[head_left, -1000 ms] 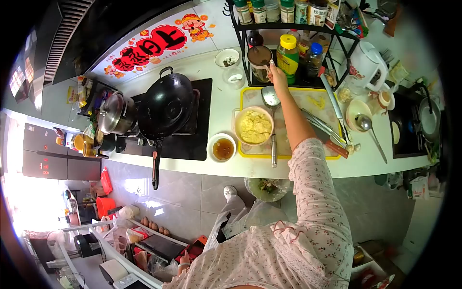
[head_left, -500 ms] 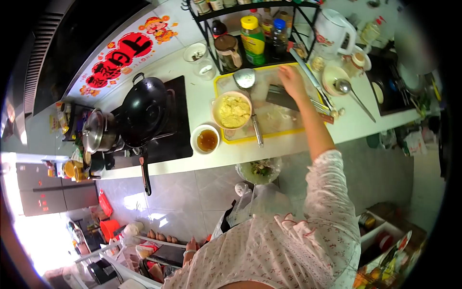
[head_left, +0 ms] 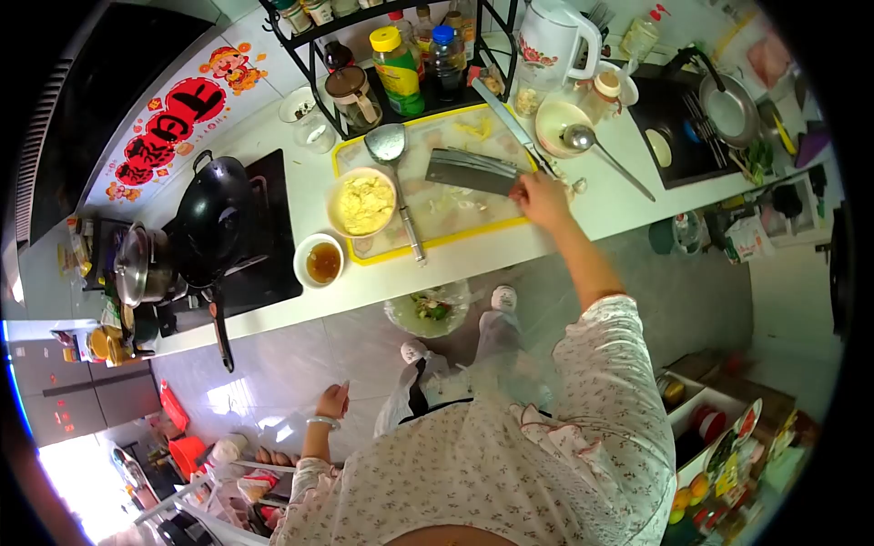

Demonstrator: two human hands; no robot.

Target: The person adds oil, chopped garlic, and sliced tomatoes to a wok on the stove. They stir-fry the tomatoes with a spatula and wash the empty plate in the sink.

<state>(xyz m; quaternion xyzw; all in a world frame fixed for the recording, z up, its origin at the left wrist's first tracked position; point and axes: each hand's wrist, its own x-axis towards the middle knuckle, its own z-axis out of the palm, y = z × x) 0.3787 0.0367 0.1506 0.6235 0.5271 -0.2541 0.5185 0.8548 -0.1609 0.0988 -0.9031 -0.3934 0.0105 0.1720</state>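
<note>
My right hand (head_left: 543, 199) is closed over the handle end of a cleaver (head_left: 469, 173), whose wide dark blade lies on the yellow-edged cutting board (head_left: 435, 238). The handle itself is hidden under my fingers. Left of the blade is a spatula (head_left: 407, 205), its head toward the back of the board. Beside it stands a bowl of yellow, egg-like food (head_left: 366, 204), and nearer the counter edge a small white bowl of brown liquid (head_left: 321, 261). Low in front of my body, away from the counter, my left hand (head_left: 334, 400) hangs with curled fingers and nothing visible in them.
A black wok (head_left: 214, 214) and a lidded pot (head_left: 135, 264) stand on the cooktop at left. Behind the board is a rack with bottles (head_left: 398, 77). To the right are a long knife (head_left: 510, 123), a bowl with a ladle (head_left: 580, 136) and a white kettle (head_left: 553, 45). A lined bin (head_left: 428, 309) stands below.
My right hand has come down from the back of the board to the cleaver's handle. My left hand has risen into fuller view, and the whole view has shifted right.
</note>
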